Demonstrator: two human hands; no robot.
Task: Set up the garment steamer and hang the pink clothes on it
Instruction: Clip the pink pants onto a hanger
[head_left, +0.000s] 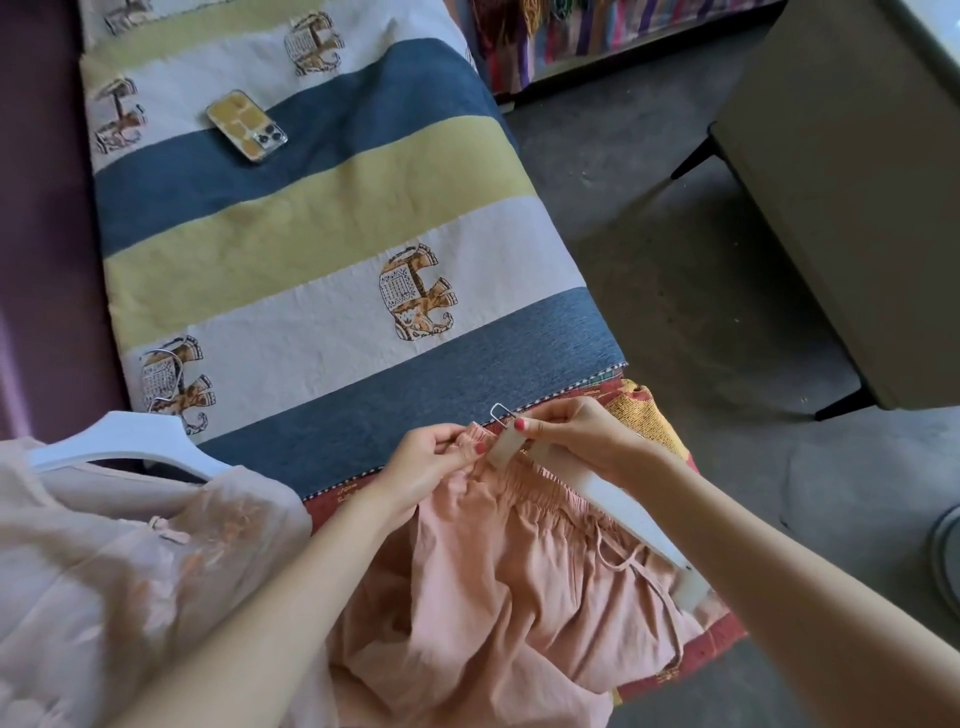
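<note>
Clipping the waistband to the hanger. My left hand (426, 457) pinches the gathered elastic edge of the pink trousers (493, 587) at its far corner; my right hand (576, 434) pinches the end clip (506, 447) of the white clip hanger (618, 499), thumb on top of the clip, whose wire loop juts out just beyond it; the hanger's bar lies along the waistband toward a second clip (691, 587) at the near end. The trousers lie spread on the patterned cover at the edge of the bed (322, 249), their legs running toward me.

To do the step well, I judge that the clip should be squeezed fully apart before the fabric goes in; the elastic is best pulled flat and fed deep into the clip, so that it bites on the doubled band and not on a thin edge; the second clip then wants the waistband drawn taut and level between the two.

A pale pink top (130, 561) lies beside my left arm, already on a white hanger (124, 441); a phone (247, 126) rests farther up the bed; the steamer is not in view.
</note>
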